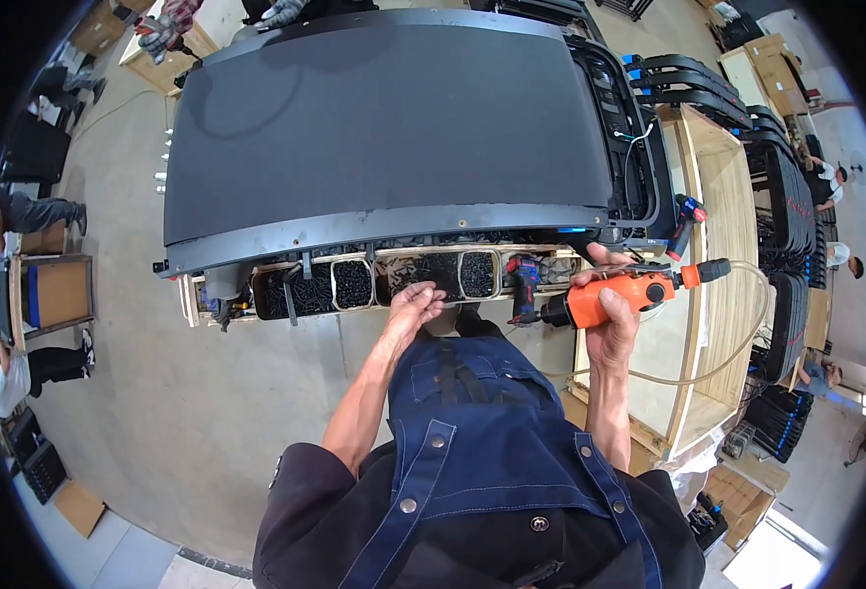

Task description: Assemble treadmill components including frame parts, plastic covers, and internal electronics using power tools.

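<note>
Orange casing stands out on the power tool [624, 296], which the right hand [613, 334] grasps around its body, the thumb lying over the near side and the fingers over the far side. The tool lies level in front of the person, its black nose toward the left, and a pale hose [767, 304] loops from the coupling at its right end. The left hand [417, 305] hangs at the near edge of a row of containers, thumb and fingertips drawn together; whether they pinch something small cannot be told. Small black fasteners [352, 285] fill several of the containers, which have tan rims. A blue-and-red driver [523, 282] stands among them, just beside the orange tool's nose. Beyond the row spreads a large dark panel [384, 128] with a metal border. To the right, a second driver [686, 226] rests against an open wooden box [722, 182]. The person wears a navy apron [482, 437] over dark sleeves. Past the panel's upper-left corner, a co-worker's gloved hand [161, 37] is at another power tool.
</note>
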The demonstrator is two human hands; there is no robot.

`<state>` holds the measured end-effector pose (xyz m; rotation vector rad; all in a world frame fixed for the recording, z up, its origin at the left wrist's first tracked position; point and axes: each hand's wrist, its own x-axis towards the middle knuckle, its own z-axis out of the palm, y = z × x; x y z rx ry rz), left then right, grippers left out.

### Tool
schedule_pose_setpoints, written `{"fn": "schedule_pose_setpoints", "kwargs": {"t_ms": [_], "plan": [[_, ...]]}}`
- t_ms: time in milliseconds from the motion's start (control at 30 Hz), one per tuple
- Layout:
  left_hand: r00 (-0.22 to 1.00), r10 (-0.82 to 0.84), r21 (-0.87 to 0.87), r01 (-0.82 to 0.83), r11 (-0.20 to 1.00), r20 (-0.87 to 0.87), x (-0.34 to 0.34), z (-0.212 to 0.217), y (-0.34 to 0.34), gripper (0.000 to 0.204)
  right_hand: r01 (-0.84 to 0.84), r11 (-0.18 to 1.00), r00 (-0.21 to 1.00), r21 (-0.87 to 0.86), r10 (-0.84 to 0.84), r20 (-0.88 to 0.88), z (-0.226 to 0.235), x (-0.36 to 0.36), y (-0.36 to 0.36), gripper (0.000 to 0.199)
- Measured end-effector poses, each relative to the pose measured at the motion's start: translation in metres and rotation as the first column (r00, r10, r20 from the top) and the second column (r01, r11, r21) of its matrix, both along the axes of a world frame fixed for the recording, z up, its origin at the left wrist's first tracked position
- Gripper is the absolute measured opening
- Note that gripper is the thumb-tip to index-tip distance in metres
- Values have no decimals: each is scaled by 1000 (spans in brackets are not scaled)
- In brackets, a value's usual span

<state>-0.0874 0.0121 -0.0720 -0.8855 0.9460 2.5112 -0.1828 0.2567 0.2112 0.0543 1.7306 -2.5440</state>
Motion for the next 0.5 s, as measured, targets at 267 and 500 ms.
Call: {"fn": "schedule_pose_setpoints", "kwargs": {"t_ms": [267,500], "plan": [[975,-117,208,156,966,-188,-21,111,21,34,-63,991,998,-114,61,-20,-5,-7,6,50],[962,-166,108,193,975,-215,-41,148,64,32,-23,987,1000,-160,22,-11,-5,-30,38,50]]}}
